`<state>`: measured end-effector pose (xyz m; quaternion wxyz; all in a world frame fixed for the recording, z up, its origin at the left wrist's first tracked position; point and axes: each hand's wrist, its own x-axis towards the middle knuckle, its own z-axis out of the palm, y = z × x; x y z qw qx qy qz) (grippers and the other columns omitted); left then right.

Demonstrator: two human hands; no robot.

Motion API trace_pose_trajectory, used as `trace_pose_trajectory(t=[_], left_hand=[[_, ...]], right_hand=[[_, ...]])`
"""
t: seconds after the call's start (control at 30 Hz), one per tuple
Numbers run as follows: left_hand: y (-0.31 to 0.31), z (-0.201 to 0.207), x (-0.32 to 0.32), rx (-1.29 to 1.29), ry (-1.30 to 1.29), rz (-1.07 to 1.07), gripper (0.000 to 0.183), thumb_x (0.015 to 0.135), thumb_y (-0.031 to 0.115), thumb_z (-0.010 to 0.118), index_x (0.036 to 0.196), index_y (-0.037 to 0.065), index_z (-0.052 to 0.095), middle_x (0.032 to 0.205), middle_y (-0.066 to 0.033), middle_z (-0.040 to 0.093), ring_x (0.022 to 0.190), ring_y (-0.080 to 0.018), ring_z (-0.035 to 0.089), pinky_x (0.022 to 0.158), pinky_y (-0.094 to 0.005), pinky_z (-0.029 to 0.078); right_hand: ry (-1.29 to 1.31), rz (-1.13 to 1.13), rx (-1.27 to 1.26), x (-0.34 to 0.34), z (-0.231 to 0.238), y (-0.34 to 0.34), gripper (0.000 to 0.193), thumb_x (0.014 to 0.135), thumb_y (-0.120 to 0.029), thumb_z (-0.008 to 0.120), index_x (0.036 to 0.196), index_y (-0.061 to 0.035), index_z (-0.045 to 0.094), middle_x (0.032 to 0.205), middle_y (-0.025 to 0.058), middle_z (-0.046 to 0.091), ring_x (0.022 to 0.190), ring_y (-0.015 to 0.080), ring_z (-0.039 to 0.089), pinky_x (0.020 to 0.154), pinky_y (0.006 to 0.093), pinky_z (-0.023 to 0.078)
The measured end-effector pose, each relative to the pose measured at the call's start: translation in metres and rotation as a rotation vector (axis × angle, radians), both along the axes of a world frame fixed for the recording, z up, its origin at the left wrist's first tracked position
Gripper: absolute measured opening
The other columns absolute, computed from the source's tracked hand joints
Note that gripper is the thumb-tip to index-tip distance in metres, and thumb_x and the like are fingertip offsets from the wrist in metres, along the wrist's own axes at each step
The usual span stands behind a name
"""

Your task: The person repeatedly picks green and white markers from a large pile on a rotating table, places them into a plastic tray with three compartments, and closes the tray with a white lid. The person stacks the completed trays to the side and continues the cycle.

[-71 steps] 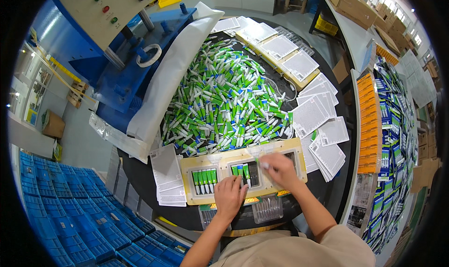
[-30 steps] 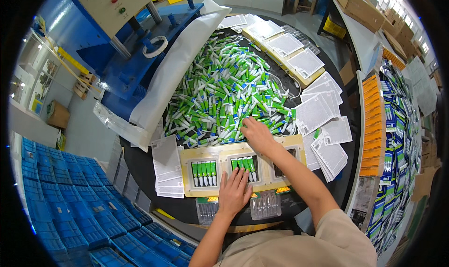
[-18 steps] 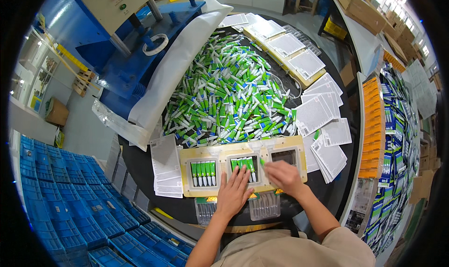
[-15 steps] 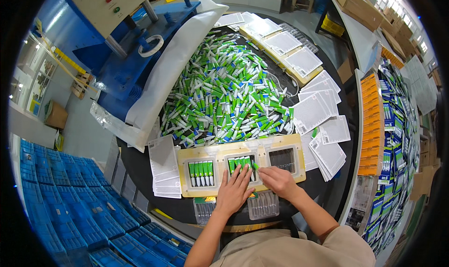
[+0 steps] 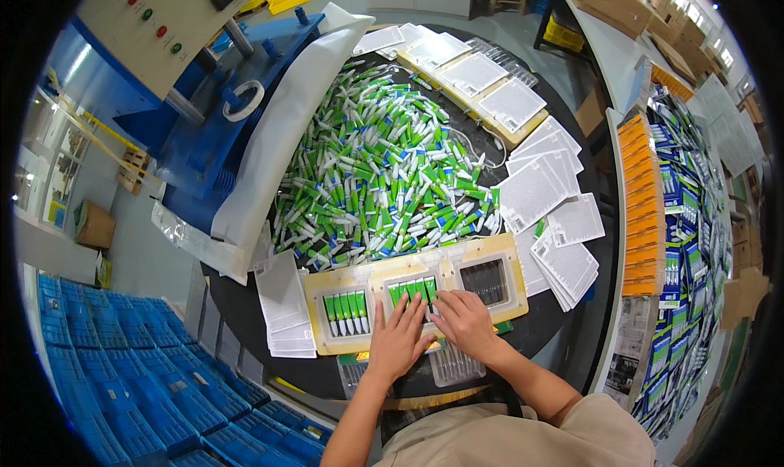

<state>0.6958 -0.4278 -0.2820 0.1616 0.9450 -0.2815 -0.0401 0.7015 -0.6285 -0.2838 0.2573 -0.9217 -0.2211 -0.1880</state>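
Note:
A cream-coloured tray frame with three windows lies across the near side of the round black table. Its left window holds a row of small green-and-white tubes. More green tubes sit side by side in the middle window, partly hidden under my fingers. My left hand lies open over them, fingers spread. At that window's right side, my right hand has its fingers apart, resting on the last tube in the row. The right window shows only a clear ribbed plastic blister.
A big pile of loose tubes covers the table beyond the frame. White printed cards lie at left, more cards at right. A second frame stands behind. A blue machine is at left, above blue crates.
My right hand has moved left and down, setting the tube it held into the middle window. My left hand stays over the row. The whole view has shifted slightly.

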Motion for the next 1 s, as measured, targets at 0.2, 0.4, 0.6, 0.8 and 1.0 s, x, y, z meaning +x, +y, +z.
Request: trace_pose_trajectory(t=[0.2, 0.4, 0.6, 0.8, 1.0], left_hand=[[0.002, 0.010, 0.053, -0.392, -0.144, 0.213, 0.039, 0.092, 0.019, 0.071, 0.126, 0.002, 0.061, 0.123, -0.0189, 0.067, 0.110, -0.0358, 0.064, 0.099, -0.0489, 0.047], [-0.008, -0.012, 0.173, -0.265, -0.016, 0.327, 0.020, 0.089, 0.021, 0.075, 0.097, 0.003, 0.069, 0.092, -0.0140, 0.066, 0.086, -0.0363, 0.065, 0.074, -0.0454, 0.051], [-0.010, -0.020, 0.186, -0.164, 0.141, 0.328, 0.021, 0.083, 0.023, 0.077, 0.086, 0.005, 0.068, 0.092, -0.0132, 0.065, 0.087, -0.0362, 0.066, 0.072, -0.0466, 0.052], [0.012, 0.001, 0.180, -0.611, 0.306, 0.496, 0.017, 0.086, 0.014, 0.075, 0.095, 0.000, 0.070, 0.092, -0.0100, 0.073, 0.075, -0.0160, 0.068, 0.062, -0.0338, 0.052], [0.009, 0.026, 0.095, -1.710, 0.752, 0.718, 0.023, 0.103, 0.015, 0.064, 0.119, -0.002, 0.063, 0.089, -0.0079, 0.072, 0.071, -0.0108, 0.066, 0.064, -0.0243, 0.056]], right_hand=[[-0.016, -0.416, 0.205, 0.092, 0.005, -0.035, 0.012, 0.084, -0.002, 0.068, 0.096, -0.0030, 0.069, 0.094, 0.0114, 0.066, 0.090, 0.0331, 0.065, 0.076, 0.0420, 0.054], [0.331, 0.034, -0.218, 0.184, -0.006, -0.057, 0.006, 0.084, -0.009, 0.068, 0.085, -0.0034, 0.069, 0.094, 0.0104, 0.065, 0.096, 0.0313, 0.066, 0.078, 0.0430, 0.056], [0.251, 0.194, -0.386, 0.177, 0.008, -0.029, 0.007, 0.077, -0.008, 0.067, 0.080, -0.0029, 0.070, 0.093, 0.0113, 0.067, 0.096, 0.0302, 0.067, 0.076, 0.0430, 0.058], [0.543, 0.224, -0.579, 0.198, 0.006, -0.020, 0.015, 0.079, -0.010, 0.069, 0.090, -0.0047, 0.077, 0.098, 0.0158, 0.075, 0.093, 0.0355, 0.074, 0.075, 0.0470, 0.059], [0.884, 0.333, -0.690, 0.223, 0.017, -0.023, 0.027, 0.077, -0.010, 0.072, 0.102, -0.0020, 0.076, 0.104, 0.0197, 0.075, 0.093, 0.0342, 0.074, 0.076, 0.0480, 0.060]])
